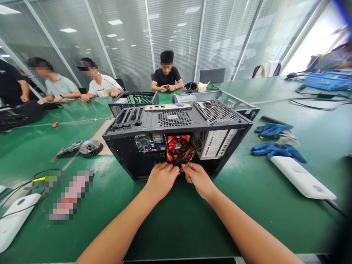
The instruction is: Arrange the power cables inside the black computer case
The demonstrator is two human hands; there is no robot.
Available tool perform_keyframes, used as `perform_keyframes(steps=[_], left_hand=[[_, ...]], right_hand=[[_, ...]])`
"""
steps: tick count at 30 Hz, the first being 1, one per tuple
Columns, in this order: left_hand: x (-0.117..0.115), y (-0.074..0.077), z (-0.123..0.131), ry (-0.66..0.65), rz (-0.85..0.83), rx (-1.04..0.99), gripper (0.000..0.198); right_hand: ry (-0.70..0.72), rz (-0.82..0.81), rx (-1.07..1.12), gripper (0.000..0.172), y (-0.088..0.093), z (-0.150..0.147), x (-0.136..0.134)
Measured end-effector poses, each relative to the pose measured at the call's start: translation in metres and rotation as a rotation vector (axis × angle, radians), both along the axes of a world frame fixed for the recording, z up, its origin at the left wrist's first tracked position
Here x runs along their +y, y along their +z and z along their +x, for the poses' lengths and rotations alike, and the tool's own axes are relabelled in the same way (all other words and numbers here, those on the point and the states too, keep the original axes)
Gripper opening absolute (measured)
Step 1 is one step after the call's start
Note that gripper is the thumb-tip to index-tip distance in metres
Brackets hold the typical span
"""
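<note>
A black computer case (123, 154) lies on its side on the green table (176, 220), its open side facing me. Inside are a green circuit board (143, 143), a red and black fan (177, 146) and a labelled power supply (220, 143). Several thin cables (189, 157) hang below the fan. My left hand (164, 178) and my right hand (198, 178) are nearly touching at the case's lower front edge, fingers pinched around the cable ends. What exactly sits between the fingertips is too small to tell.
Blue gloves (275, 148) and a white power strip (302, 178) lie right; another white strip (20, 216) lies left, near a grey cap (90, 147). More open cases (137, 98) stand behind. Several people sit beyond, one (167, 75) straight ahead.
</note>
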State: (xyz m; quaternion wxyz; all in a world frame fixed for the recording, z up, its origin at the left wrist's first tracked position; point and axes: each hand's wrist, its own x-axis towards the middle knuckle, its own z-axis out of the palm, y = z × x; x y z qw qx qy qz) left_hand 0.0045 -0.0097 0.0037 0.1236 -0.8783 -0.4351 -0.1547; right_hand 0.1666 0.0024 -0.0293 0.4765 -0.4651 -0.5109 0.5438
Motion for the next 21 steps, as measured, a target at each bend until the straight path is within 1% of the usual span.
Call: perform_keyframes(steps=[3, 5, 6, 8, 10, 12, 14, 15, 16, 17, 18, 19, 20, 21], left_hand=[[-0.001, 0.003, -0.001, 0.002, 0.013, -0.01, 0.022], [0.0, 0.003, -0.001, 0.015, 0.002, -0.029, 0.022], [0.002, 0.002, -0.002, 0.03, 0.0, -0.036, 0.022], [0.005, 0.0, -0.004, 0.085, 0.01, -0.041, 0.019], [0.009, -0.003, -0.006, 0.18, 0.028, -0.038, 0.015], [0.012, -0.005, -0.008, 0.267, 0.023, -0.021, 0.009], [0.01, -0.006, -0.013, 0.317, 0.008, -0.004, 0.01], [0.007, -0.006, -0.016, 0.325, 0.005, -0.002, 0.013], [0.003, -0.006, -0.021, 0.327, 0.013, -0.008, 0.015], [-0.003, -0.006, -0.028, 0.307, 0.031, -0.025, 0.016], [-0.009, -0.006, -0.037, 0.268, 0.063, -0.053, 0.017], [-0.015, -0.006, -0.047, 0.22, 0.132, -0.098, 0.021], [-0.021, -0.006, -0.058, 0.194, 0.244, -0.162, 0.028], [-0.026, -0.006, -0.069, 0.221, 0.389, -0.248, 0.04]], right_hand=[[0.033, -0.132, 0.183, 0.037, 0.002, -0.002, -0.002], [0.034, -0.133, 0.189, 0.037, 0.001, -0.002, -0.001], [0.032, -0.12, 0.151, 0.036, 0.001, -0.001, -0.001], [0.029, -0.05, -0.022, 0.033, 0.002, 0.001, -0.001], [0.038, 0.098, -0.281, 0.031, 0.01, 0.003, -0.005], [0.075, 0.279, -0.478, 0.029, 0.026, 0.007, -0.014], [0.14, 0.355, -0.561, 0.027, 0.046, 0.015, -0.027], [0.149, 0.392, -0.592, 0.027, 0.055, 0.022, -0.035], [0.123, 0.429, -0.622, 0.027, 0.062, 0.029, -0.041], [0.064, 0.461, -0.648, 0.027, 0.066, 0.039, -0.047], [-0.033, 0.496, -0.657, 0.025, 0.067, 0.05, -0.051], [-0.161, 0.521, -0.659, 0.024, 0.065, 0.061, -0.053], [-0.306, 0.536, -0.661, 0.022, 0.06, 0.073, -0.053], [-0.485, 0.533, -0.658, 0.021, 0.052, 0.084, -0.051]])
